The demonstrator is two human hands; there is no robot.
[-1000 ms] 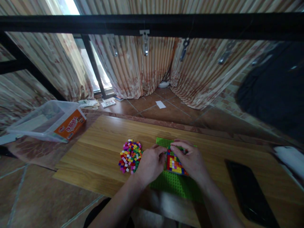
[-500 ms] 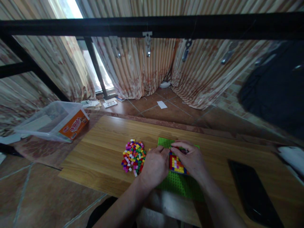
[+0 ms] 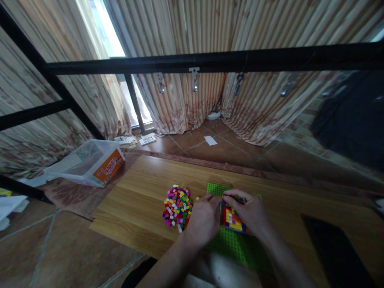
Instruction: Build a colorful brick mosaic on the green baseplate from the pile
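A green studded baseplate (image 3: 237, 246) lies on a wooden board (image 3: 141, 200). On it sits a patch of small red, yellow, blue and white bricks (image 3: 232, 218). My left hand (image 3: 204, 220) rests at the patch's left edge, fingers curled, with its fingertips at the far corner. My right hand (image 3: 252, 210) lies over the patch's right side, thumb and forefinger pinched at the top edge; what they hold is too small to make out. A heap of loose coloured bricks (image 3: 177, 206) lies just left of my left hand.
A clear plastic box with an orange label (image 3: 90, 164) stands at the left on a patterned cloth. A black flat object (image 3: 336, 252) lies on the board at the right. A black metal frame (image 3: 210, 62) crosses overhead. Curtains and tiled floor lie beyond.
The camera has tilted up and shifted, so everything sits lower and further right in the picture. Both hands stay at the brick patch with little movement.
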